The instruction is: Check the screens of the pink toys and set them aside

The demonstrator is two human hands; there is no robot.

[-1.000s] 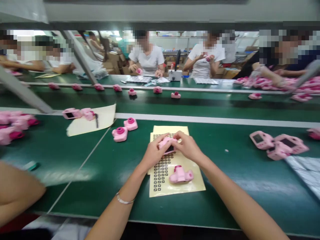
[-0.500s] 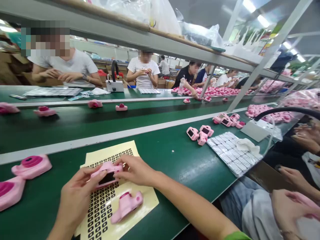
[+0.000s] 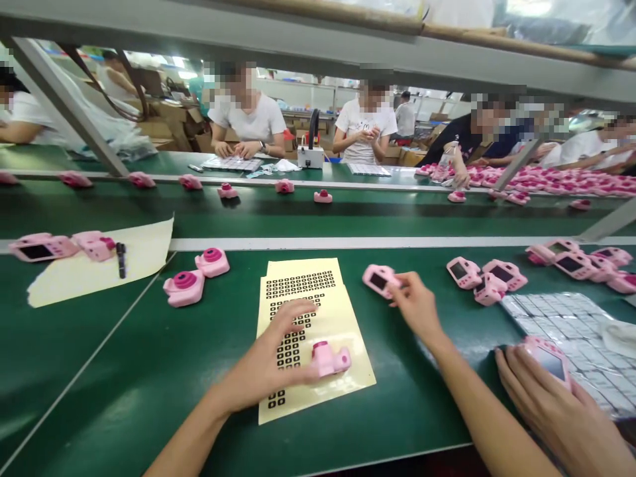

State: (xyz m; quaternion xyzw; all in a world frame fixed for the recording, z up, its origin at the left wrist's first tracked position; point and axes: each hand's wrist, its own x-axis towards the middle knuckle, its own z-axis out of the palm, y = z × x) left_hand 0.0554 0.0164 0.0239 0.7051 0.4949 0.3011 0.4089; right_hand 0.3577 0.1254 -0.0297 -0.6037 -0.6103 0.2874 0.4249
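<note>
My right hand (image 3: 416, 308) pinches the right end of a pink toy camera (image 3: 378, 280), which is screen-up just beyond the right edge of a cream sticker sheet (image 3: 342, 338). The sheet carries rows of small black square stickers. My left hand (image 3: 268, 351) lies open on it, holding nothing. Its thumb reaches toward a second pink toy camera (image 3: 330, 360) lying on the sheet. That camera's underside is hidden.
Two pink cameras (image 3: 185, 288) sit left of the sheet on the green conveyor belt (image 3: 149, 344). A co-worker's hand (image 3: 546, 414) holds another camera beside a silvery tray (image 3: 561, 324). More cameras stand at right and along the far belt.
The camera held in both hands has moved right, off the sheet, in my right hand alone. My left hand has let go and lies open. The view has swung.
</note>
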